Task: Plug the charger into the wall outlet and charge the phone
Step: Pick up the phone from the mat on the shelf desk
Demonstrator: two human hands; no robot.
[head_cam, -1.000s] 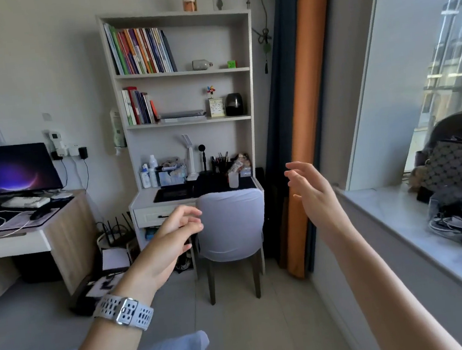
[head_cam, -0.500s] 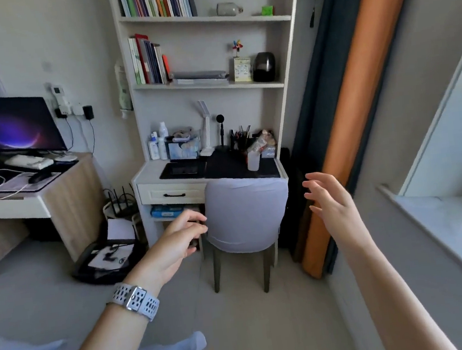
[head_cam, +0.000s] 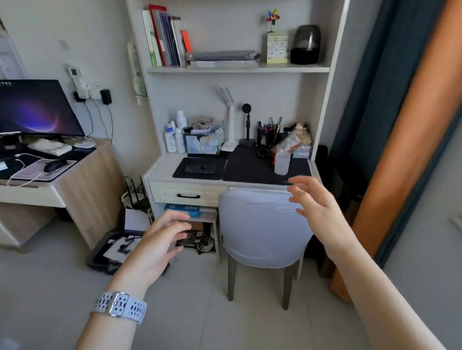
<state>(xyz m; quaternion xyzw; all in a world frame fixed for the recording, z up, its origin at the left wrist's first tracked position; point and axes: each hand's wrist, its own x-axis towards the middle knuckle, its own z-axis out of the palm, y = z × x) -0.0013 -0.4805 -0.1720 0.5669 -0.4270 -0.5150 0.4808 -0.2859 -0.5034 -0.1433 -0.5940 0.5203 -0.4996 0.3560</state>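
Note:
A dark phone lies flat on a black pad on the white desk under the bookshelf. A white wall outlet sits on the wall left of the shelf, with plugs in it, among them a black adapter with a hanging cable. My left hand, with a white watch on its wrist, is held out over the floor in front of the desk drawer, fingers apart and empty. My right hand hovers over the chair back, open and empty. A white cable lies on the left desk.
A grey chair stands tucked at the white desk. A wooden desk on the left carries a monitor, mouse and keyboard. A black tray and a router sit on the floor between the desks. Blue and orange curtains hang on the right.
The view has moved closer to the white desk and tipped downward. Both hands stay raised and empty, and now reach nearer the chair and drawer.

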